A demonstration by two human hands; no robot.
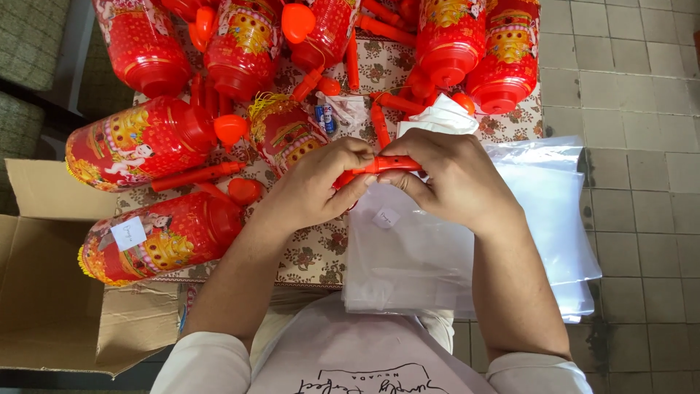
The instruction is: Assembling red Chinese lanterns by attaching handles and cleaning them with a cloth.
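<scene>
1. An orange plastic stick [388, 165] lies level between the two hands, above the near edge of the patterned table cloth [313, 252].
2. The left hand [321, 186] curls its fingers and thumb around the stick's left end, pinching it closed.
3. The right hand [456, 179] clasps the stick's right end, its fingers folded over it.
4. Just beneath the hands, a stack of clear plastic bags [539, 211] spreads over the cloth's right edge and out above the tiled floor [642, 109]; a small white square label [386, 217] sits on the top bag.
5. A small lantern [288, 135] with a yellow tassel lies just left of the hands.
6. Two larger red lanterns [138, 142] with gold and figure prints lie on their sides at left; the nearer one carries a white rectangular sticker [128, 233].
7. More red lanterns stand in a row along the far edge, with loose orange sticks scattered between them.
8. An open brown cardboard box [44, 292] sits at the lower left, beside the table.
</scene>
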